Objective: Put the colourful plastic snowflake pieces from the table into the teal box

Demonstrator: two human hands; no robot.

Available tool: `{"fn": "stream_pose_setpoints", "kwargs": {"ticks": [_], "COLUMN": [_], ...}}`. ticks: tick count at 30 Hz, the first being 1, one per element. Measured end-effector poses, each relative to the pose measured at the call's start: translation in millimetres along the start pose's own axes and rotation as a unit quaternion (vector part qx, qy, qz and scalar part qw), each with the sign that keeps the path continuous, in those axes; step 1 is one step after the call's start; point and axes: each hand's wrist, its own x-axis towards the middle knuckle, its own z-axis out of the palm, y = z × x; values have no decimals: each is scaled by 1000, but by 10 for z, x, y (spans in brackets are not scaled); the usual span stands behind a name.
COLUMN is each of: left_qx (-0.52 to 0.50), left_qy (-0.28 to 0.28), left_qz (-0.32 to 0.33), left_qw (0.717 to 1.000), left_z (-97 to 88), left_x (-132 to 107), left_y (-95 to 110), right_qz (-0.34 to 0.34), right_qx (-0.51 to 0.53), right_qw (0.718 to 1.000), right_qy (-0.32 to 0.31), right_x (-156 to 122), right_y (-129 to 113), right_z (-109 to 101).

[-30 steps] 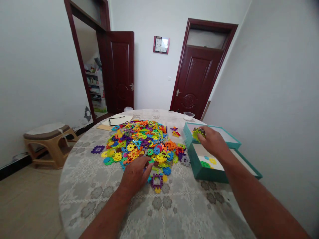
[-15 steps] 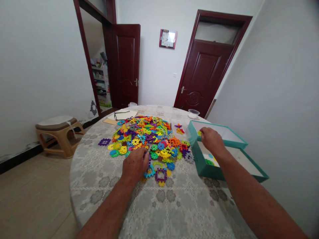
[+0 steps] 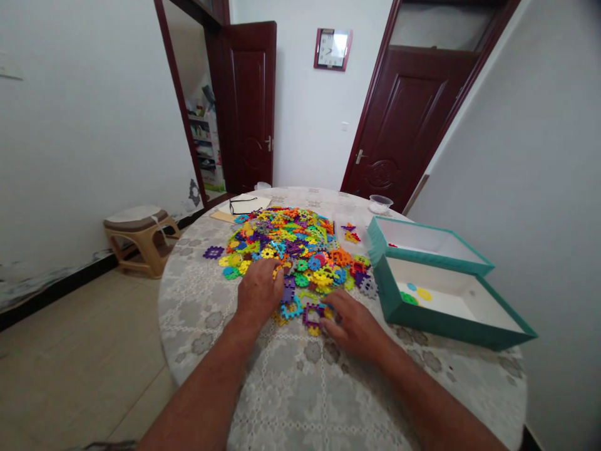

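A heap of flat, bright plastic interlocking pieces (image 3: 295, 247) covers the middle of the round table (image 3: 300, 388). My left hand (image 3: 260, 291) rests on the heap's near edge, fingers curled down over some pieces; what they grip is hidden. My right hand (image 3: 354, 326) lies just right of it, fingers stretched out flat to a purple square piece (image 3: 312, 315) and a yellow one. Two teal boxes stand at the right: the near one (image 3: 441, 326) holds a few green, yellow and blue discs (image 3: 416, 293), the far one (image 3: 422, 258) looks almost bare.
Glasses on a sheet of paper (image 3: 244, 203) and a small clear bowl (image 3: 380, 202) sit at the table's far side. A lone purple piece (image 3: 213, 252) lies left of the heap. A low stool (image 3: 141, 235) stands on the floor at left.
My right hand left the far teal box, where it held a clump of pieces, and came down to the heap's near edge. My left hand stayed on the heap. The view shifted left.
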Motion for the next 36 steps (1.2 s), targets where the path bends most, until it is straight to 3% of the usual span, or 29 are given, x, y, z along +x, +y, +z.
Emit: {"fn": "stream_pose_setpoints", "kwargs": {"ticks": [4, 9, 13, 21, 28, 36], "left_qx": [22, 74, 82, 114, 143, 85], "left_qy": [-39, -155, -228, -222, -229, -243], "left_qz": [16, -12, 2, 30, 43, 124], "left_qw": [999, 985, 970, 968, 962, 958], "left_z": [-124, -197, -166, -117, -101, 189], "left_x": [-64, -315, -490, -539, -607, -470], "left_y": [-53, -155, -122, 145, 517, 796], "right_qz": [17, 36, 42, 74, 97, 130], "right_qx": [-23, -43, -34, 21, 50, 29], "right_qw": [999, 998, 998, 996, 993, 988], "right_qy": [-33, -37, -20, 41, 50, 75], "right_x": [-54, -7, -1, -45, -49, -78], "right_y": [-74, -64, -18, 115, 237, 471], "right_z": [171, 211, 218, 191, 155, 53]}}
